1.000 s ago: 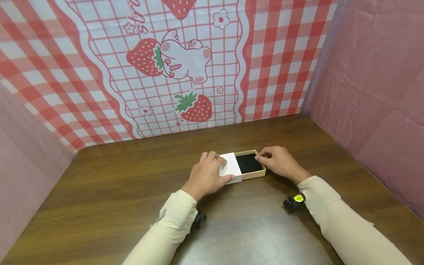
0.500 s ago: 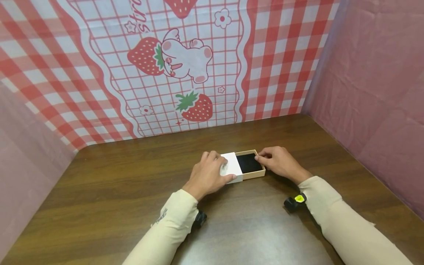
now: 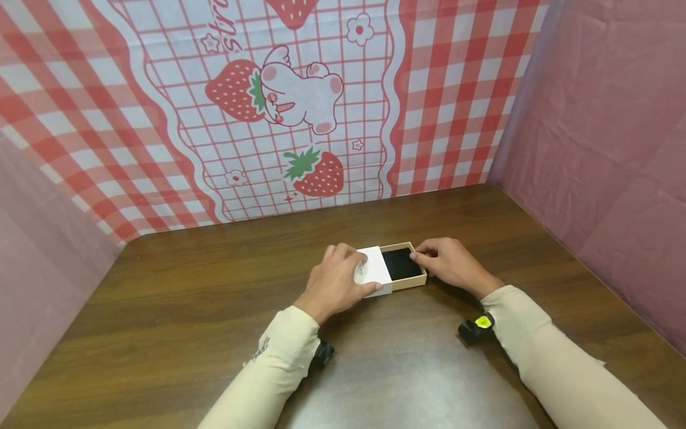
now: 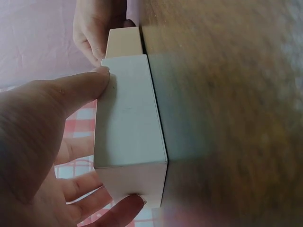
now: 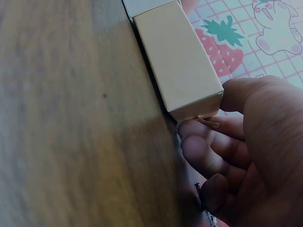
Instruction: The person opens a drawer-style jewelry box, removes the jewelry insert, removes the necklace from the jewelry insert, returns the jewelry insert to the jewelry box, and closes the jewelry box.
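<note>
A small drawer box lies on the wooden table in the head view, its white sleeve (image 3: 376, 268) on the left and its tan inner tray (image 3: 409, 281) partly out to the right. A flat black insert (image 3: 401, 264) fills the exposed tray. My left hand (image 3: 333, 281) grips the sleeve, thumb on the near top edge; in the left wrist view a fingertip (image 4: 130, 208) touches its left end. At the tray's right end, my right hand (image 3: 452, 262) pinches the end wall. The right wrist view shows a short ribbon tab (image 5: 208, 123) beside those curled fingers.
The brown table (image 3: 187, 310) spreads around the box. Behind it hangs a red-and-white strawberry cloth (image 3: 295, 149), with a pink cloth (image 3: 605, 149) along the right side. A wrist camera (image 3: 471, 331) sits under the right forearm, close to the tabletop.
The tray has slid slightly left into the sleeve over the last half second, my right fingers moving with it. My left hand and the sleeve stay almost still.
</note>
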### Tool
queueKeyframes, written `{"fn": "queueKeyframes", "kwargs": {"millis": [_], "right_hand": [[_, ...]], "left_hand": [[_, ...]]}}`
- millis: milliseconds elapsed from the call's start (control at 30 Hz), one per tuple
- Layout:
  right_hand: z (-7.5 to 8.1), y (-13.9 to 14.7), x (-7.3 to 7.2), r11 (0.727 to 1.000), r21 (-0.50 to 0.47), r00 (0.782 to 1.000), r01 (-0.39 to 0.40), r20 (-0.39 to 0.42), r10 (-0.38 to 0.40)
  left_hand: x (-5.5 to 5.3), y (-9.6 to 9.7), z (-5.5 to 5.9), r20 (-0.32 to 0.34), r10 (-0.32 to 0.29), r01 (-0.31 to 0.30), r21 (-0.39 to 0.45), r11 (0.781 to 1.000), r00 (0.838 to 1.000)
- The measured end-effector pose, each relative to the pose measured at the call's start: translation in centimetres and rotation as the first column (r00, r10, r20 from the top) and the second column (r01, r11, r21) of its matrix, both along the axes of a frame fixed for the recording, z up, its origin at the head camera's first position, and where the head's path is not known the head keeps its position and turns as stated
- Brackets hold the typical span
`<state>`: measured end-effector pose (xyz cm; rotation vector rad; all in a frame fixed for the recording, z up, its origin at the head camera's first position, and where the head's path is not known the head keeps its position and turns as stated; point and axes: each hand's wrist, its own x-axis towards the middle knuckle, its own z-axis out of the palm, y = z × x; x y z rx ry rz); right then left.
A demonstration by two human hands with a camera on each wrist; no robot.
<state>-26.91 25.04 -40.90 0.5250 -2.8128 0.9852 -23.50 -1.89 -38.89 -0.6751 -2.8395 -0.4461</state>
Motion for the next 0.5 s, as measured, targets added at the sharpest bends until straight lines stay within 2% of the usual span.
{"fn": "queueKeyframes", "kwargs": {"millis": [167,333,500], "right_hand": [[-0.02,0.04,0.02,1.000,-0.009,1.000,0.002,0.013,-0.002],[-0.11,0.01,-0.02,1.000,-0.014,1.000,-0.005,0.023,0.005],[-0.16,0.03,-0.17,1.000,-0.013,0.999,0.009,0.037,-0.008]], "left_hand": [[0.02,0.05,0.01,0.030,0.023,-0.024,0.043,0.999,0.999],[-0.12,-0.17,-0.02,0.071,0.056,-0.059,0.037,0.998,0.996],[-0.50,-0.82,0.57,0.124,0.039,-0.044,0.036,0.998,0.991]]}}
